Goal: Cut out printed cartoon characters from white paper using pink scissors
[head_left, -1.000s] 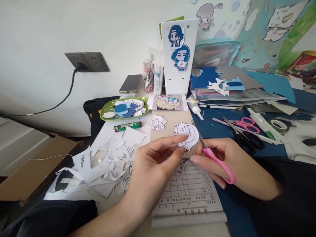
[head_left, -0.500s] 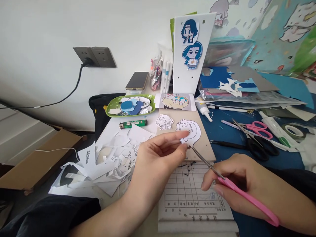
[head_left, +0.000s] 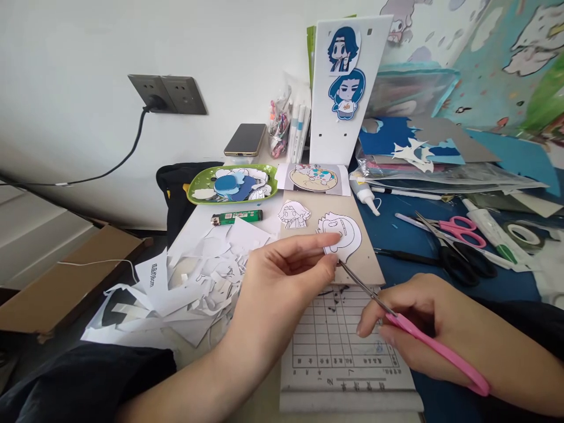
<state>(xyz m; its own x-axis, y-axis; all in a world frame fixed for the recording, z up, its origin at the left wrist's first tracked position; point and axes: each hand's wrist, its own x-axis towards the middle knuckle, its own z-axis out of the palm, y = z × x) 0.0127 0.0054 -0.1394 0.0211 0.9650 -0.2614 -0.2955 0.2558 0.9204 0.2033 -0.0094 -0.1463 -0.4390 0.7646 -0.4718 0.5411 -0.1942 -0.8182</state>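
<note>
Between thumb and fingers, my left hand (head_left: 288, 276) pinches a white paper cutout (head_left: 348, 235) printed with a cartoon head in black outline. My right hand (head_left: 423, 323) grips pink-handled scissors (head_left: 434, 346). Their slim metal blades point up and left, with the tips at the lower edge of the cutout, close to my left thumb. Below both hands lies a printed form pad (head_left: 343, 352) with dark specks on it. A second outlined paper figure (head_left: 294, 215) rests on the beige board (head_left: 370, 270) behind the held piece.
White paper scraps (head_left: 215, 282) are heaped at left. Behind them are a green lighter (head_left: 238, 217) and a green tray (head_left: 194, 191) of cut pieces. A white stand (head_left: 321, 106) rises at the back. Black scissors (head_left: 467, 258), more pink scissors (head_left: 462, 231) and glue (head_left: 365, 194) lie at right.
The scissors' blades look closer together and the handle has shifted slightly left. The cutout has turned a little in my left fingers. The whole view has shifted slightly.
</note>
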